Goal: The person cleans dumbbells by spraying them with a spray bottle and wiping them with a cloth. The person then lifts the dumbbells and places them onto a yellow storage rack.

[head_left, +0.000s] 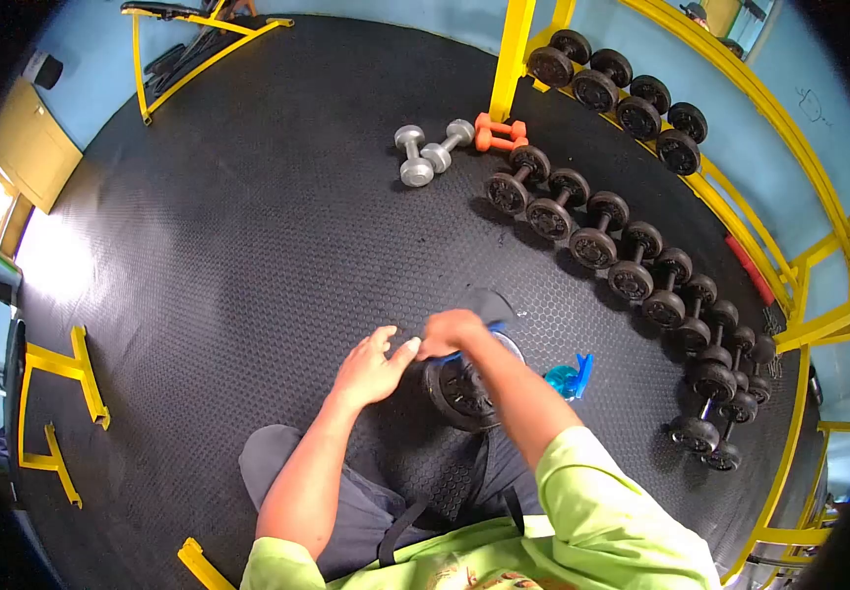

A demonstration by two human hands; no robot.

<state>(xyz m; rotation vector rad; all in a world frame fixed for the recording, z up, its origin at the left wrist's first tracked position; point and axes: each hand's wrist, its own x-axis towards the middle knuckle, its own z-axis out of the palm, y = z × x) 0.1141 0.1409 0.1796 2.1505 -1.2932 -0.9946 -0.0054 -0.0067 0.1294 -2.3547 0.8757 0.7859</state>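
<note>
My right hand (453, 332) is closed, its fingers curled down above a black dumbbell (461, 395) on the floor in front of my lap. Bits of a blue thing (495, 326) show beside and under that hand, but what the fingers grip is hidden. Just to the left, my left hand (371, 369) has its fingers apart, with the thumb reaching close to the right hand. My forearm covers part of the dumbbell. A small bottle of teal liquid with a blue spray head (568, 378) is to the right of my right forearm.
Several black dumbbells (594, 248) line the floor along a yellow rack (789, 265), which carries more. Two silver dumbbells (416, 171) and orange dumbbells (500, 136) lie ahead. Yellow frame legs (61, 364) stand at left, a yellow bench (204, 44) at far left, on black rubber flooring (228, 246).
</note>
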